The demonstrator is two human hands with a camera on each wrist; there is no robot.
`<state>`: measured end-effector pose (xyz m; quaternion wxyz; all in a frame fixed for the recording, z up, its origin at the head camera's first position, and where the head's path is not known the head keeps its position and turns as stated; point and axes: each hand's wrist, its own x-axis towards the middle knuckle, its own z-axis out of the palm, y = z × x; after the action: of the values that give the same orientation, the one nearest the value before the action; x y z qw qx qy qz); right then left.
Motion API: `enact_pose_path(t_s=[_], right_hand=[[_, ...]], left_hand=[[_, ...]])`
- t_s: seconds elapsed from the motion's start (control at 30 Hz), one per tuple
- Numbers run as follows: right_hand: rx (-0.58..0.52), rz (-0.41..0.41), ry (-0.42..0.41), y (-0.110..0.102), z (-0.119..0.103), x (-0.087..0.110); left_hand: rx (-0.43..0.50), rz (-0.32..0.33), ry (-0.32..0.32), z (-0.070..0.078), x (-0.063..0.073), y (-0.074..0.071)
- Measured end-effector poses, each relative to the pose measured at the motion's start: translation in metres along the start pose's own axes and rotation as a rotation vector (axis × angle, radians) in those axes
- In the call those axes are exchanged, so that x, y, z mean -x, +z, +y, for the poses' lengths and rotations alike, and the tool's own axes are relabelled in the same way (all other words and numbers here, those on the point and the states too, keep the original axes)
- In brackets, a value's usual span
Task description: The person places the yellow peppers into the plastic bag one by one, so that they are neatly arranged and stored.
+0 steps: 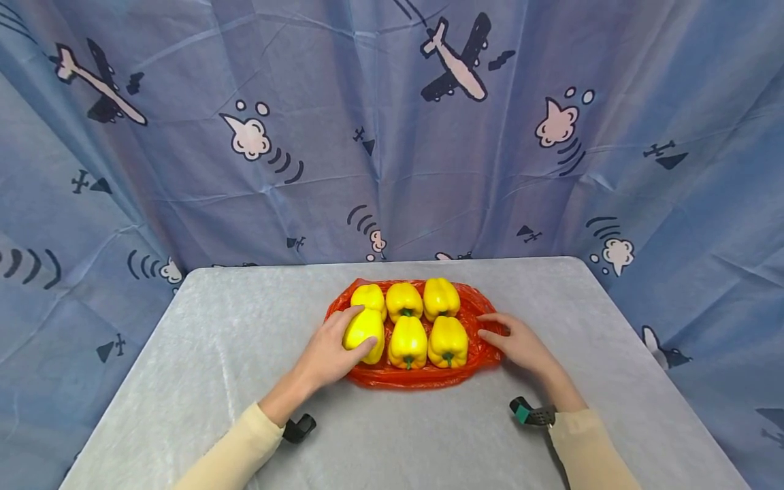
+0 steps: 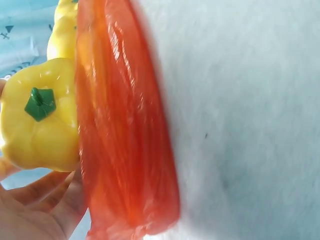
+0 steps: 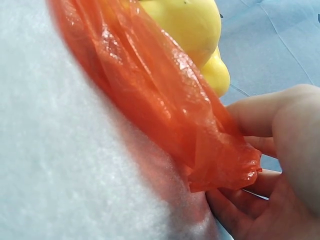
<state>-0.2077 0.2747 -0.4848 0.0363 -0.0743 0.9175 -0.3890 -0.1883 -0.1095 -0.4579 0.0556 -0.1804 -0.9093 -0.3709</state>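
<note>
My left hand point(image 1: 333, 350) grips a yellow bell pepper point(image 1: 366, 335) at the front left of a spread red plastic bag point(image 1: 422, 381). The thumb lies across its near side and the fingers go over its far side. In the left wrist view this bell pepper point(image 2: 60, 135) shows its green stem, beside the bag's raised wall point(image 2: 125, 125). My right hand point(image 1: 520, 344) is at the bag's right end, thumb and forefinger spread apart over its edge. In the right wrist view the crumpled bag end point(image 3: 220, 160) partly hides the fingers of the right hand point(image 3: 280, 165).
Two more yellow peppers point(image 1: 408, 344) sit in the bag's front row and three peppers point(image 1: 404, 299) in the back row. The bag lies on a grey-white table point(image 1: 245, 327). A blue patterned curtain point(image 1: 318, 136) hangs behind and at both sides.
</note>
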Motion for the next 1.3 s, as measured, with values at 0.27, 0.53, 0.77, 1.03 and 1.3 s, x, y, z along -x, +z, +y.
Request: enact_pose_path(t_s=[0.27, 0.53, 0.77, 1.03, 1.3], right_hand=[[0.001, 0.005, -0.012, 0.0, 0.0, 0.0], [0.005, 0.007, -0.012, 0.0, -0.001, 0.0], [0.012, 0.007, -0.021, 0.0, -0.001, -0.001], [0.002, -0.013, 0.005, -0.001, -0.002, 0.0], [-0.016, -0.043, 0.04, -0.005, -0.008, 0.002]], left_hand=[[-0.013, -0.019, -0.015, -0.002, 0.004, 0.01], [-0.036, -0.022, -0.031, -0.006, 0.005, 0.018], [-0.059, -0.033, -0.076, -0.007, 0.005, 0.023], [-0.073, -0.039, -0.084, -0.006, 0.004, 0.024], [-0.043, -0.029, -0.043, -0.006, 0.005, 0.015]])
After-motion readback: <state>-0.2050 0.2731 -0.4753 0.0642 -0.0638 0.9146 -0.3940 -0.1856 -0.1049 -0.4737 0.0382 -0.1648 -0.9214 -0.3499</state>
